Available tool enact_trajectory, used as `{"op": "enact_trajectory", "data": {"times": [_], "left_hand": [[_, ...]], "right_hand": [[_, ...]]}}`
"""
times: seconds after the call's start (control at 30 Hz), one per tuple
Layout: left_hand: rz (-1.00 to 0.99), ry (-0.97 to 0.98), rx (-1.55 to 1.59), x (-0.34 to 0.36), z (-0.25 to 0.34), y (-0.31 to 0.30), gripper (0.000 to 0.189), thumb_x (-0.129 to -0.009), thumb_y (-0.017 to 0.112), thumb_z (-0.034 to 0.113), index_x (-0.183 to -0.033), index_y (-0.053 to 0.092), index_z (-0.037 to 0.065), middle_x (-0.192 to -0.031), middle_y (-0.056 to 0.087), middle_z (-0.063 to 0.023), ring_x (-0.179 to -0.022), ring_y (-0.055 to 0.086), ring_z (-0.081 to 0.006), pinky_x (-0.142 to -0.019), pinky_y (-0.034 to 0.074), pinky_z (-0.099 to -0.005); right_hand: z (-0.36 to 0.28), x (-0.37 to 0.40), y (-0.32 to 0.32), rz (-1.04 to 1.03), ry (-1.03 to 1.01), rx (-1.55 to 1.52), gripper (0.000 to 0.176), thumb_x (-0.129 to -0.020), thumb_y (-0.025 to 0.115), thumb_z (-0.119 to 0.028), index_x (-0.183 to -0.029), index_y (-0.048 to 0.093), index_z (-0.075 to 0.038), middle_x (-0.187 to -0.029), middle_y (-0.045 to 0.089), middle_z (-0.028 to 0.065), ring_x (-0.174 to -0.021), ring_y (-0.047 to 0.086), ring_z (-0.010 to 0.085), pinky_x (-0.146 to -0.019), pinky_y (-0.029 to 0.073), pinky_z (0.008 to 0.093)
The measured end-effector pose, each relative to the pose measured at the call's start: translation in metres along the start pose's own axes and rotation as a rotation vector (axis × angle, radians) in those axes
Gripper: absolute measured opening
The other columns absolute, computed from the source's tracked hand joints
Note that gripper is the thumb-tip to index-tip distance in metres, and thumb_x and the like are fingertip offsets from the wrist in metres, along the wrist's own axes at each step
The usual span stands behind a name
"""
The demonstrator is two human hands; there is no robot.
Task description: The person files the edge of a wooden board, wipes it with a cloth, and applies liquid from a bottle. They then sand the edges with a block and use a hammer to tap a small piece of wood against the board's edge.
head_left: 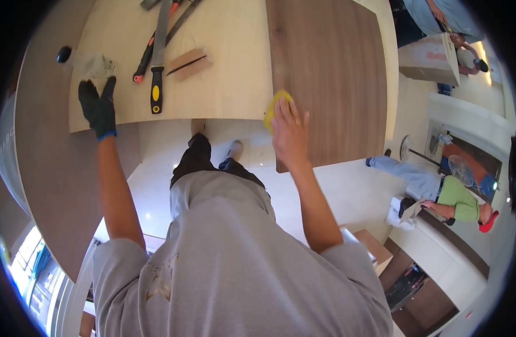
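My left hand [99,106] wears a dark glove with a blue cuff. It lies on the pale tabletop [224,67] near the left end, thumb apart from the fingers, just below a crumpled clear plastic piece [98,66]. My bare right hand [290,135] is closed on a yellow sponge [279,104], pressed at the left edge of a brown wood-grain panel [331,84]. Between my hands lie a file [157,84] with a black and yellow handle and a red-and-black handled tool [144,62]. Beside them is a small wood block [190,64] with a dark strip across it.
A large brown board [61,185] stands along the left. At the upper right, a person [438,14] is by a cardboard box [429,59]. Another person in a green shirt [457,199] and red cap is farther right. A cabinet [418,292] stands at the lower right.
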State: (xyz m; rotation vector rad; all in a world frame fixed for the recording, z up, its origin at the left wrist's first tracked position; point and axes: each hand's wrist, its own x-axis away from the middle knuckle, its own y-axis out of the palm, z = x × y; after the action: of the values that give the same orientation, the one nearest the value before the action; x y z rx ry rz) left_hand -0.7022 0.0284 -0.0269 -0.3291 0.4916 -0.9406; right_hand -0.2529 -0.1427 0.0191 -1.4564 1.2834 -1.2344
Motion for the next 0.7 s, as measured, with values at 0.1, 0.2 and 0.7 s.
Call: {"op": "enact_trajectory", "data": {"times": [0.1, 0.2, 0.7], "left_hand": [[-0.028, -0.04, 0.034, 0.059, 0.014, -0.029, 0.085, -0.083, 0.083, 0.013, -0.148, 0.032, -0.008, -0.154, 0.037, -0.0255, -0.144, 0.039, -0.0298, -0.117, 0.035, -0.0374], [-0.03, -0.116, -0.003, 0.096, 0.016, -0.038, 0.082, -0.083, 0.083, 0.009, -0.147, 0.035, -0.007, -0.151, 0.041, -0.0253, -0.141, 0.042, -0.0312, -0.116, 0.037, -0.0397], [-0.259, 0.164, -0.062, 0.127, 0.11, -0.033, 0.063, -0.085, 0.075, -0.005, -0.142, 0.049, 0.001, -0.136, 0.058, -0.0158, -0.116, 0.064, -0.0251, -0.1, 0.051, -0.0359]], "right_hand": [[-0.002, 0.016, 0.002, 0.0, 0.033, 0.012, 0.045, -0.103, 0.048, -0.021, -0.146, 0.049, -0.006, -0.158, 0.04, 0.006, -0.146, 0.036, 0.0289, -0.117, 0.022, 0.0636], [0.001, -0.048, 0.001, 0.078, -0.012, 0.035, 0.045, -0.103, 0.047, -0.022, -0.145, 0.049, -0.006, -0.158, 0.04, 0.0047, -0.146, 0.036, 0.0284, -0.117, 0.023, 0.0637], [0.009, -0.13, 0.001, 0.122, -0.01, 0.098, 0.046, -0.1, 0.051, -0.025, -0.142, 0.051, -0.007, -0.158, 0.038, 0.0063, -0.146, 0.035, 0.028, -0.115, 0.025, 0.0661]]}}
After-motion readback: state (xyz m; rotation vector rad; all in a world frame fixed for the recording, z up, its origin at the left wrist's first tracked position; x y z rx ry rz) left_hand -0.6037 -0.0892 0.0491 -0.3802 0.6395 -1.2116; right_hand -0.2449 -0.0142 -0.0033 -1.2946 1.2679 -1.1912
